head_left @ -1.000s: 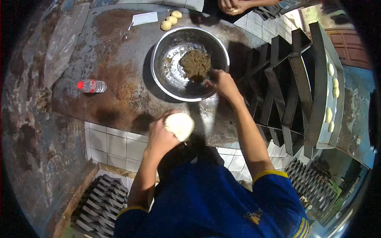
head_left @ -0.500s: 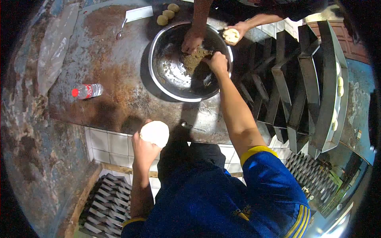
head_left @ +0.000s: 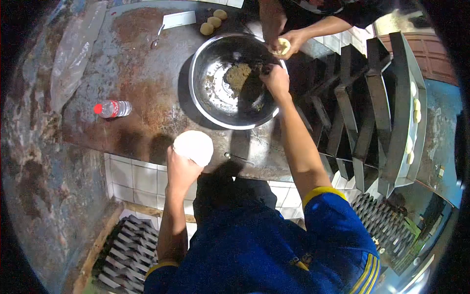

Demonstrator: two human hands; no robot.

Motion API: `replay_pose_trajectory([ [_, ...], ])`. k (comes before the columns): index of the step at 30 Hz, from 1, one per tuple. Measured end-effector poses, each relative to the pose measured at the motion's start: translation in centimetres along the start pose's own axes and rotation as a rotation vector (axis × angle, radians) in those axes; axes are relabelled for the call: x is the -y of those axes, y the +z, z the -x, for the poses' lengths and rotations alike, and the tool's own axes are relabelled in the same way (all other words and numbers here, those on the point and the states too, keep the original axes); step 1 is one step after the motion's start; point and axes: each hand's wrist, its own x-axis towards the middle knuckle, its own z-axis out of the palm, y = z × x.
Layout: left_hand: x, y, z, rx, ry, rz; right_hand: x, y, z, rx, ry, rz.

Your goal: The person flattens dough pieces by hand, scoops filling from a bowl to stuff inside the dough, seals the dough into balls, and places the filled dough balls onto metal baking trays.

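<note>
My left hand (head_left: pixel 182 169) grips a flat, pale round of dough (head_left: pixel 194 148) by its lower side, above the table's front edge. Inside the right part of a wide metal bowl (head_left: pixel 230 126) is my right hand (head_left: pixel 277 81). Its fingers are curled together, and what they pinch, if anything, is lost in shadow. A heap of crumbly brown filling (head_left: pixel 238 77) lies in the bowl, left of those fingers. Across the bowl, a co-worker's hand (head_left: pixel 296 41) cups a piece of dough (head_left: pixel 282 46), and their other hand touches it.
Balls of dough (head_left: pixel 214 21) and a white card (head_left: pixel 179 19) lie at the back. A red-capped bottle (head_left: pixel 113 109) lies at left; a spoon (head_left: pixel 237 158) rests near the front edge. Stacked metal trays (head_left: pixel 387 98) stand close on the right.
My right hand has drawn back from the filling toward the bowl's right side. My left hand has raised the dough slightly. The co-worker's hand has left the bowl for their dough.
</note>
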Motion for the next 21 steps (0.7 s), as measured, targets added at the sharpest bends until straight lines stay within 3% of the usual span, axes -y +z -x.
replay_pose_trajectory([
  [2,0.5,1.1,-0.9,0.028,-0.081,0.042,0.1,-3.1,1.8,-0.022,-0.12,-0.36],
  [3,1.6,2.4,-1.8,0.024,-0.025,0.108,1.1,-6.2,2.9,0.287,-0.001,-0.557],
  [4,2.1,3.2,-2.7,0.019,0.03,0.172,1.9,-8.5,4.6,0.28,-0.002,-0.554],
  [6,0.4,4.6,-4.9,0.023,0.052,0.229,3.6,-12.1,8.0,0.556,0.012,-1.053],
  [12,-5.2,7.7,-7.3,0.231,0.187,0.474,7.3,-17.5,14.6,0.86,-0.197,-1.22],
  [16,-6.7,7.4,-7.2,0.344,0.311,0.62,7.5,-18.2,16.0,0.809,-0.115,-1.156],
  [21,-5.8,8.2,-5.9,0.287,0.374,0.744,8.3,-25.1,18.9,0.726,-0.339,-1.244],
])
